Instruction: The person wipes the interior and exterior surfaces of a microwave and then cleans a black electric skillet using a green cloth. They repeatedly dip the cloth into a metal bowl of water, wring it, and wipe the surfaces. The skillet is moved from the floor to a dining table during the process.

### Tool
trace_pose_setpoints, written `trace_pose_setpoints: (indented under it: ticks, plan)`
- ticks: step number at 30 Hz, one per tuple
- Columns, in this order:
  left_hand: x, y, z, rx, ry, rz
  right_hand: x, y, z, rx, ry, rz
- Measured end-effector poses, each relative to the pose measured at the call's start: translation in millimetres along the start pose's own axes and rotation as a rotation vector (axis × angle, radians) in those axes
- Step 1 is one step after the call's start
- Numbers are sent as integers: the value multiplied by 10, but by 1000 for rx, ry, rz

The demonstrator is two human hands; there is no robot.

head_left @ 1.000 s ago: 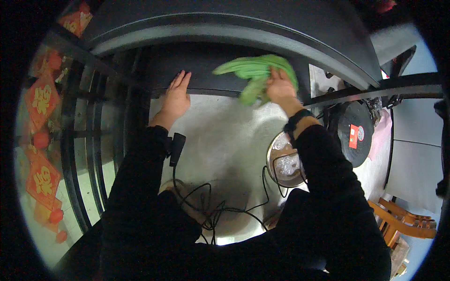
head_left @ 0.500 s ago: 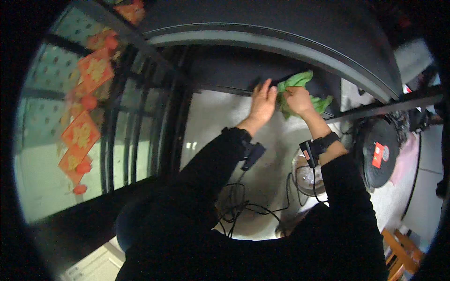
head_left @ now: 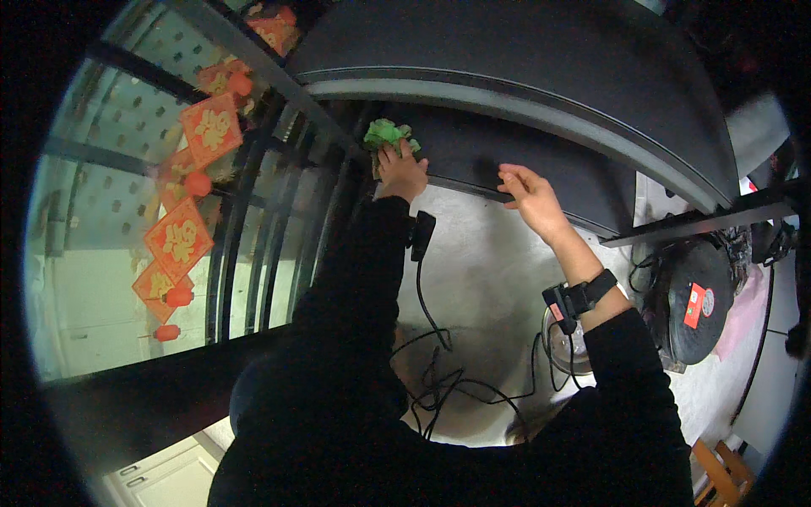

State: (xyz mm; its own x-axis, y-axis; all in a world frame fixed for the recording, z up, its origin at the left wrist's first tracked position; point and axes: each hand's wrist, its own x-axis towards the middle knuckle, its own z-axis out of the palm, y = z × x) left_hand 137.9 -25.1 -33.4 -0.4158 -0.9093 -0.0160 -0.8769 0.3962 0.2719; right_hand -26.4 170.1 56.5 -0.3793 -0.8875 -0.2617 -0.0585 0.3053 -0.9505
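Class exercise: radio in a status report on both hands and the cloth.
Left hand pressing green cloth against the dark panel. Right hand open, fingers on the panel's lower edge. Cables lie below, clear of both hands.

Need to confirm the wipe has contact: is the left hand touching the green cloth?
Touching. The head view shows the left hand pressed on the green cloth, its fingers overlapping the cloth's lower edge against the dark hood.

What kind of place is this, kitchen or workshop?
Most likely a home kitchen. A dark range hood hangs over a pale countertop, a round black cooker stands at the right, and the left hand presses a green cloth to the hood's lower edge by a window with red paper decorations.
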Motion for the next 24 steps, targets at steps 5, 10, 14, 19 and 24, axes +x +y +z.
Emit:
trace_pose_setpoints:
  ticks: [5,10,14,19,24]
  plan:
    - [-245,186,236,-131,278,92,-51,83,2,88,74,-61]
    - [-686,786,450,-715,401,-31,-57,32,-73,42,66,-17]
    - [-438,643,441,-930,521,-624,-108,110,-180,38,85,-26]
    - [-187,338,451,-890,452,-760,-178,382,-116,19,101,94]
    - [-58,30,273,-1013,510,-1136,-148,538,131,5,39,53]
